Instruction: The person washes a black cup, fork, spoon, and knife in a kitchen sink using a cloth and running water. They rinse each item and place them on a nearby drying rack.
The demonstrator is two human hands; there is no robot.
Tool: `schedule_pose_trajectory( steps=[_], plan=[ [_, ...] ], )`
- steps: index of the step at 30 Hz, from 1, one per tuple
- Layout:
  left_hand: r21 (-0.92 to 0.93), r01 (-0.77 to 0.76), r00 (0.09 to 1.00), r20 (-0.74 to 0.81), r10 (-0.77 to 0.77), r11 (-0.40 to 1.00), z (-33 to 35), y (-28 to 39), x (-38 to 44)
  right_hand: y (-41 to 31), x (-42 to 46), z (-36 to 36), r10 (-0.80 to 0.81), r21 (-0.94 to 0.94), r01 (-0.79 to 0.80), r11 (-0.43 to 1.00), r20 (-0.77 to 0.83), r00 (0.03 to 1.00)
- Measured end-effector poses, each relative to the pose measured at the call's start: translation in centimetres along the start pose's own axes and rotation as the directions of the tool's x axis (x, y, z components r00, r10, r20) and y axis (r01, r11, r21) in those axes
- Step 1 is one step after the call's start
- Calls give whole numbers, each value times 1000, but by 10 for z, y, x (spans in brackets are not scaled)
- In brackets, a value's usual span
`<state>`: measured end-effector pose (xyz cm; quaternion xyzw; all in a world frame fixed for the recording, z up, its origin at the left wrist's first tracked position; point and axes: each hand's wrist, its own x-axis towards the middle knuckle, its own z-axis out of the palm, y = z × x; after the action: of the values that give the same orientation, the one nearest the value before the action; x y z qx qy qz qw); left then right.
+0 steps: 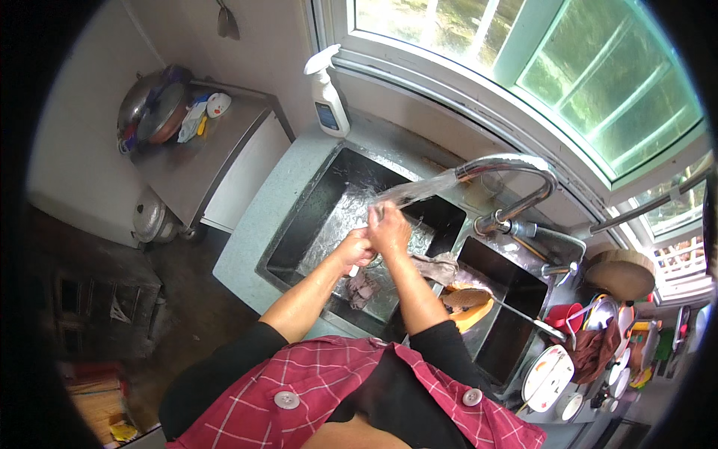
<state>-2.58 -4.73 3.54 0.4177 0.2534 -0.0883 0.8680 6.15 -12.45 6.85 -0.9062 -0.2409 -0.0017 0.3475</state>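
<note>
My left hand [354, 250] is closed on a slim utensil whose white handle end [354, 271] sticks out below the fist. Pressed against it, my right hand [391, 227] curls around the upper part, so most of the utensil is hidden. Water [420, 189] from the curved metal faucet [505, 160] pours onto my right hand and splashes into the dark sink basin [300, 230]. A wet greyish cloth [362, 290] lies in the basin below my hands. Another rag [438, 268] drapes over the divider beside my right forearm.
The smaller basin [513, 325] holds a long-handled skimmer [468, 298] and a yellow item [474, 317]. A white spray bottle [330, 106] stands at the sink's back corner. To the right are a round wooden board [620, 275], a red cup [562, 317] and a patterned white dish [548, 370].
</note>
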Motion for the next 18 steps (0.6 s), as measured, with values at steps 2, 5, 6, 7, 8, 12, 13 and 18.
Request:
schedule_pose_trajectory(
  steps=[2, 5, 6, 7, 8, 12, 13, 18],
  plan=[
    [50, 60, 998, 3, -60, 997, 6, -3, -4, 16, 23, -10, 248, -84, -235, 968, 214, 945],
    [-89, -47, 997, 60, 53, 995, 7, 5, 0, 43, 53, -11, 414, 44, -419, 907, 87, 906],
    [-227, -100, 979, 154, 137, 969, -11, 6, 10, 44, 55, -13, 406, 58, -415, 908, 122, 906],
    [-240, -159, 981, 71, 181, 958, -5, 17, 16, 62, 54, -2, 370, 236, -360, 903, -2, 929],
    [-255, -226, 974, -28, 226, 940, 2, 29, 18, 71, 49, 2, 393, 372, -345, 862, -60, 918],
    [-486, -238, 969, -57, 241, 841, -11, 26, 50, 22, 26, -11, 195, 661, -103, 743, -66, 979],
    [-548, -192, 977, -32, 209, 814, 5, 30, 56, 16, 25, -16, 85, 628, -9, 778, -92, 992],
    [-521, -202, 978, -61, 199, 829, -10, 17, 79, -10, 0, -3, 42, 158, -51, 986, 61, 997]
  ],
)
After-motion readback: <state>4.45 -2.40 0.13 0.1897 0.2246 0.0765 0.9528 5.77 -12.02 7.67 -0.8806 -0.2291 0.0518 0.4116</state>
